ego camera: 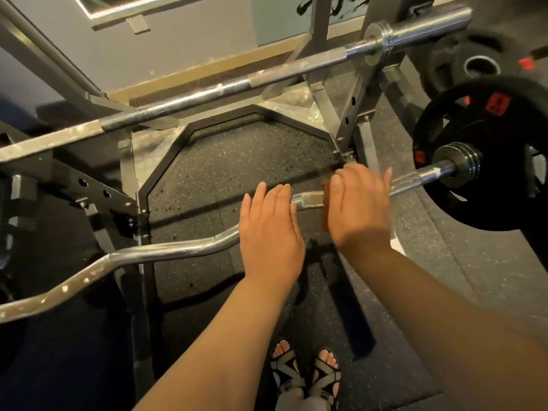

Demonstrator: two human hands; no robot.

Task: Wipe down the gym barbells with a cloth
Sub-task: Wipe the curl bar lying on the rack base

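- The bent chrome curl barbell (166, 250) ran from lower left to right, its metal dull and flecked with pale spots, with a knurled stretch between your hands.
- A black weight plate with red marks (486, 120) sat on its right end.
- Your left hand (269, 232) rested flat on the bar, fingers straight.
- Your right hand (360, 209) lay over the bar just beside it, covering a reddish-brown cloth (325, 203) that peeked out at its left edge; thumb hidden, so I cannot tell whether you pinched it.
- The long straight steel barbell (207, 90) lay on the rack beyond, untouched.
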